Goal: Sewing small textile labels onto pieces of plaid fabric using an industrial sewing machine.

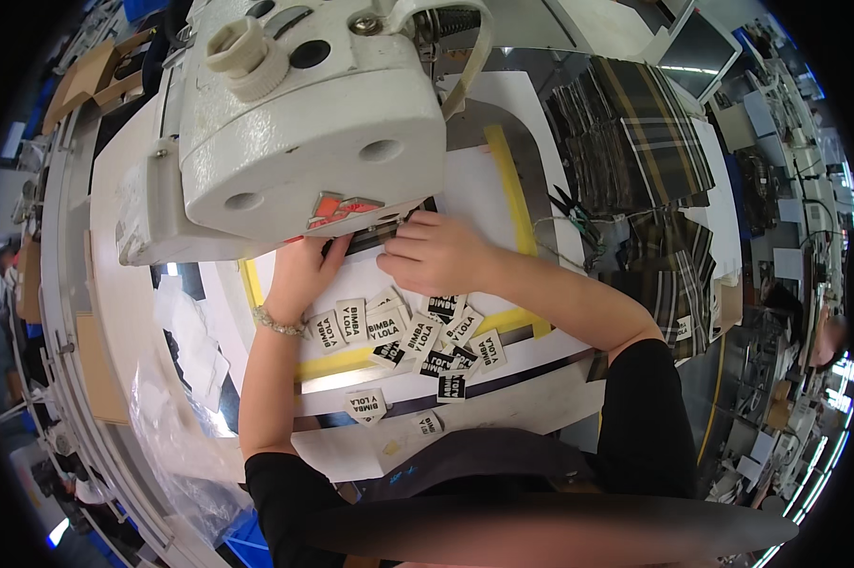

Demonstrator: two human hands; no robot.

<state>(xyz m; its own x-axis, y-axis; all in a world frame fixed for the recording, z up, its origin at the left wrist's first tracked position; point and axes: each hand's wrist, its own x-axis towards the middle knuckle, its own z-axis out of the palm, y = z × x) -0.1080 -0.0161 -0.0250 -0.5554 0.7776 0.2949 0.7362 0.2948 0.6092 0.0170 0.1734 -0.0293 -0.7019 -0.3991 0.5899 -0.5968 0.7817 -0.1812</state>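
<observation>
A white sewing machine head [313, 142] hangs over the work and hides part of it. Under its front edge lies a dark striped fabric piece [375, 237]. My left hand [302, 275] reaches to this piece's left end; the thumb shows beside it, while the other fingertips go out of sight below the machine. At the right end, my right hand [432, 254] has its fingers bent and pressed together on the fabric. Scattered just nearer than both hands are several small cloth labels [418, 334], some white with dark lettering, some black with light lettering.
Plaid fabric pieces [626, 133] are stacked at the far right, with more plaid pieces [668, 275] nearer. Thread snips [576, 213] lie beside the stacks. Yellow tape [512, 189] borders the work surface. White scraps [195, 341] and clear plastic [176, 445] lie at left.
</observation>
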